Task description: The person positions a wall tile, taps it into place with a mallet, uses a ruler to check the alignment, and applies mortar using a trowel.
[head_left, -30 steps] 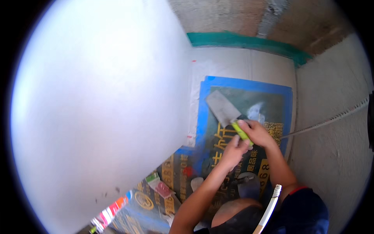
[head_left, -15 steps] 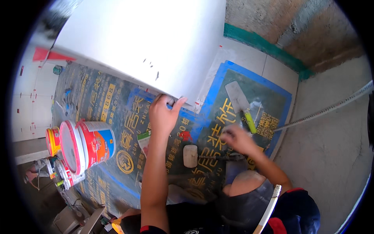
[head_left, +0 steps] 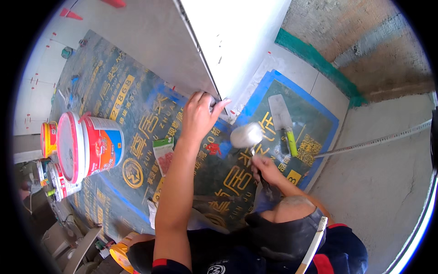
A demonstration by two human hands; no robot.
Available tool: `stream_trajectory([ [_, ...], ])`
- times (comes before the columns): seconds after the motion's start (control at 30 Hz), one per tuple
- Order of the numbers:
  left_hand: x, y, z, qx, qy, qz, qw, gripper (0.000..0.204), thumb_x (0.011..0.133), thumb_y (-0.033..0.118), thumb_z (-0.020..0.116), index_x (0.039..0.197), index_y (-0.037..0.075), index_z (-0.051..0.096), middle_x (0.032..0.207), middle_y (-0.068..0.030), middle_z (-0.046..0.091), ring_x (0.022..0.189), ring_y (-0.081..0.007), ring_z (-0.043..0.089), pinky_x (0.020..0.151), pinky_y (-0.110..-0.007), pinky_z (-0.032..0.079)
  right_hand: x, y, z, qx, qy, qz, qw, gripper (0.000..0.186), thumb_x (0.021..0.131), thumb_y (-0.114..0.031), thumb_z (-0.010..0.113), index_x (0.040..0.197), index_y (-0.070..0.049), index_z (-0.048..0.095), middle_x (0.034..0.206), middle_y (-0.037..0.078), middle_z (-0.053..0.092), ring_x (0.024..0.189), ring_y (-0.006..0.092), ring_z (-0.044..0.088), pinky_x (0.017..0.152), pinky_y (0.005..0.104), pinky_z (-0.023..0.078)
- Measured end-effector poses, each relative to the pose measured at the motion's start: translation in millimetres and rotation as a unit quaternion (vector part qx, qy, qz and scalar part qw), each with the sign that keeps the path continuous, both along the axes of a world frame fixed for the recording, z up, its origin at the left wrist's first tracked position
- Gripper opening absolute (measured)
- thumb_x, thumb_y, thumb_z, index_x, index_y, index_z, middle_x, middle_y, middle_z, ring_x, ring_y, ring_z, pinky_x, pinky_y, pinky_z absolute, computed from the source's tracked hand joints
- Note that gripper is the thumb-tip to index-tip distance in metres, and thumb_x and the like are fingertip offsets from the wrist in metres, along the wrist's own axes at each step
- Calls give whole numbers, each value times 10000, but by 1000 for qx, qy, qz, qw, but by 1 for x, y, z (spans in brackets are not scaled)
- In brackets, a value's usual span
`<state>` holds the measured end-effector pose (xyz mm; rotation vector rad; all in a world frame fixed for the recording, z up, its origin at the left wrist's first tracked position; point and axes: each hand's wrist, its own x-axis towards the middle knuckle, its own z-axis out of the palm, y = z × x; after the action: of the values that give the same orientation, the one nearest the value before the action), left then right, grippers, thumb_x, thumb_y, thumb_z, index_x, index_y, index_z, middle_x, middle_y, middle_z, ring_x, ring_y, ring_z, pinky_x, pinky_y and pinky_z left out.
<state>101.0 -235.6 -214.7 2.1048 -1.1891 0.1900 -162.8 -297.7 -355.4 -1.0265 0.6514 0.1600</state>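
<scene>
My right hand [head_left: 267,170] grips the dark handle of a white-headed mallet [head_left: 246,135], whose head is raised over the floor covering. My left hand [head_left: 199,114] is closed about the lower corner of a large white tile [head_left: 237,50], thumb on the right face, fingers curled on the left side. Whether anything small sits under those fingers is hidden. Between the two tiled faces runs a dark upright seam. To the right of the mallet lies a trowel [head_left: 282,116] with a green handle. A packet of red pieces [head_left: 164,155] lies left of my left forearm.
Paint-style buckets [head_left: 102,145] stand at the left. Dark printed sheeting [head_left: 137,123], edged with blue tape, covers the floor. Small red pieces [head_left: 212,149] lie near my left wrist. A measuring tape [head_left: 378,139] stretches along the bare grey wall [head_left: 378,173] at right.
My right hand has taken hold of the mallet and lifted it from the floor. My left hand stays at the tile's corner. The view has shifted, showing more of the left tiled face.
</scene>
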Motion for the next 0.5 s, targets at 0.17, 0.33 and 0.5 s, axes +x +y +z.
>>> stream_trajectory([
  [0.17,0,-1,4,-11,-50,-21,998,281,769,247,740,710,-2,622,716,-152,596,662,-339,574,616,-410,468,48,-24,28,172,75,-221,957,410,966,-491,412,800,-117,449,576,-23,367,420,89,335,386,260,273],
  [0.33,-2,-5,-2,4,-52,-10,999,273,776,235,731,692,-2,626,716,-146,599,668,-332,573,618,-406,466,149,-20,50,130,31,-329,935,406,976,-468,385,857,-80,403,592,-7,336,434,113,328,403,276,301],
  [0.5,-3,-2,4,-3,-56,-12,998,251,770,205,733,701,-13,630,713,-155,602,669,-338,579,619,-411,471,132,-44,22,201,-30,-303,931,397,976,-464,387,821,-98,389,576,-16,316,421,105,309,375,266,283],
])
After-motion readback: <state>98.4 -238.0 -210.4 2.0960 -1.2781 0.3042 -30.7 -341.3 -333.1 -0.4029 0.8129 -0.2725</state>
